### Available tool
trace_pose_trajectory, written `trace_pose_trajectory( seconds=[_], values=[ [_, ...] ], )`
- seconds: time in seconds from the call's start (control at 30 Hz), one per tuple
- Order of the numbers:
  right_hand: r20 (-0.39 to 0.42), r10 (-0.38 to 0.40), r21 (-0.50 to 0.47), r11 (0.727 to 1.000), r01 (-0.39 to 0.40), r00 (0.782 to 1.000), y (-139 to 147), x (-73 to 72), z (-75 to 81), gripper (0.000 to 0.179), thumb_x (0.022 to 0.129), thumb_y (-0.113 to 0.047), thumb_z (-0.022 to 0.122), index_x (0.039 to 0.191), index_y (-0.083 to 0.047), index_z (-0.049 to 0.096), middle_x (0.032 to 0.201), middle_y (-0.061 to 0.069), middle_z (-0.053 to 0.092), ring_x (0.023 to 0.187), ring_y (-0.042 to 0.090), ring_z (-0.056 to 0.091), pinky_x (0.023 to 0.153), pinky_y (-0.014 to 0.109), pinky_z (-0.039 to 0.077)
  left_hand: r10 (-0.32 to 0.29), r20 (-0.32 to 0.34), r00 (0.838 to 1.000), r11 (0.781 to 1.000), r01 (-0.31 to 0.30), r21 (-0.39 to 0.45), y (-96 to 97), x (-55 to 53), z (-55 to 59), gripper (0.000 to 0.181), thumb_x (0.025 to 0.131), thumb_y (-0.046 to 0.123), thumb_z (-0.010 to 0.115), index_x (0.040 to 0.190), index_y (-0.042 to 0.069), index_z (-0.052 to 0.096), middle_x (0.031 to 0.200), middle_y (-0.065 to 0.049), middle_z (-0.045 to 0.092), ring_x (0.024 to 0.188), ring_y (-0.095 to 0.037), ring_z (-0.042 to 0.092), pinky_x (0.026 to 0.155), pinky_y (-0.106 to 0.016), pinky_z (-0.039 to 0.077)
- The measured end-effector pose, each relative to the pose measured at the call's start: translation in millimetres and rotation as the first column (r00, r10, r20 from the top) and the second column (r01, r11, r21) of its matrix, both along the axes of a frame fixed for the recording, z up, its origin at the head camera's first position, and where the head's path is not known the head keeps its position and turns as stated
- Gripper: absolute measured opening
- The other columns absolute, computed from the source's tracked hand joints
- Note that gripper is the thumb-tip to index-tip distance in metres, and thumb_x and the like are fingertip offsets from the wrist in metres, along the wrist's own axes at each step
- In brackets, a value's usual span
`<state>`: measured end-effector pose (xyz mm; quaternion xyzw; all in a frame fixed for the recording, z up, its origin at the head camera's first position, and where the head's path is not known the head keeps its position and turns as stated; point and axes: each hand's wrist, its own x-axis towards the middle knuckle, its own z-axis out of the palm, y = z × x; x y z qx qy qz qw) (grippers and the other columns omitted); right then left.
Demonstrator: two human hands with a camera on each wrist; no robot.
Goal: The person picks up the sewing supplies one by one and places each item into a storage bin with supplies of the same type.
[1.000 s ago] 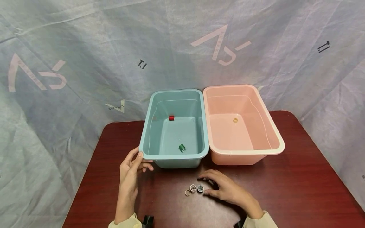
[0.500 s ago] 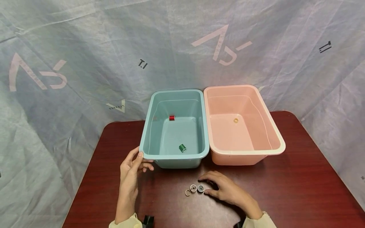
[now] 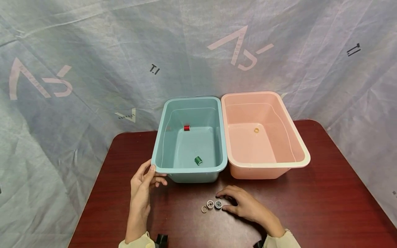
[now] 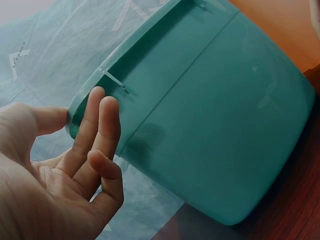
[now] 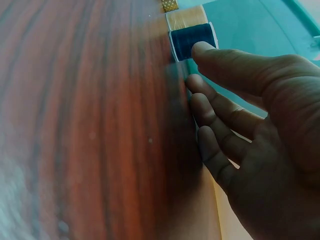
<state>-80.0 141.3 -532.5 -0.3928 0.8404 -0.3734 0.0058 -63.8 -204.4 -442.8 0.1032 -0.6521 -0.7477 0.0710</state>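
Note:
At the near left corner of a teal plastic tub [image 3: 191,170], my left hand [image 3: 141,191] pinches the rim, thumb on top and fingers below. The left wrist view shows the thumb against that rim [image 4: 75,107]. My right hand [image 3: 248,205] lies on the table with fingers loosely bent, nearest to a dark thread spool [image 3: 218,205]. In the right wrist view its thumb tip overlaps the dark thread [image 5: 182,44]. Beside that spool stand a pale thread spool [image 3: 210,205] and a small gold-coloured ring [image 3: 204,209].
Inside the teal tub lie a red thread spool [image 3: 186,128] and a green one [image 3: 198,160]. A pink tub [image 3: 268,165] stands close on its right, with a yellowish ring [image 3: 256,130] inside. Grey printed cloth [image 3: 124,69] hangs behind the dark red table [image 3: 328,193].

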Motion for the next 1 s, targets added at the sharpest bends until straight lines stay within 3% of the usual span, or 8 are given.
trace_pose_trajectory(
  seconds=[0.3, 0.67, 1.0],
  values=[
    [0.012, 0.013, -0.017, 1.0, -0.013, 1.0, -0.3, -0.1, -1.8, 0.032, 0.086, -0.012, 0.084, 0.117, -0.015, 0.074, 0.111, -0.006, 0.075, 0.107, 0.012, 0.068, 0.094, 0.034, 0.054, 0.0, -0.013, 1.0, 1.0, 0.0, 0.011, -0.6, -0.6, -0.6, 0.039, 0.109, 0.025, 0.057, 0.144, 0.008, 0.054, 0.077, 0.0, 0.078, 0.056, -0.011, 0.071, 0.058, -0.019, 0.045],
    [0.032, -0.005, -0.018, 1.0, 0.006, 0.999, 0.3, 0.4, -4.7, 0.024, 0.087, -0.012, 0.083, 0.108, -0.021, 0.075, 0.106, -0.01, 0.072, 0.105, 0.009, 0.066, 0.094, 0.034, 0.053, -0.003, -0.017, 1.0, 1.0, 0.003, 0.006, -0.6, -1.4, -1.7, 0.039, 0.11, 0.024, 0.056, 0.145, 0.007, 0.054, 0.076, 0.005, 0.077, 0.056, -0.011, 0.071, 0.058, -0.018, 0.045],
    [0.001, 0.003, 0.024, 1.0, -0.003, 1.0, -1.6, 1.9, -4.9, 0.032, 0.086, -0.02, 0.086, 0.115, -0.022, 0.074, 0.11, -0.009, 0.072, 0.106, 0.009, 0.064, 0.094, 0.036, 0.051, -0.002, -0.016, 1.0, 1.0, 0.002, 0.003, 0.0, -1.0, -1.7, 0.039, 0.11, 0.024, 0.055, 0.145, 0.007, 0.053, 0.076, 0.005, 0.077, 0.057, -0.012, 0.071, 0.058, -0.018, 0.045]
  ],
)
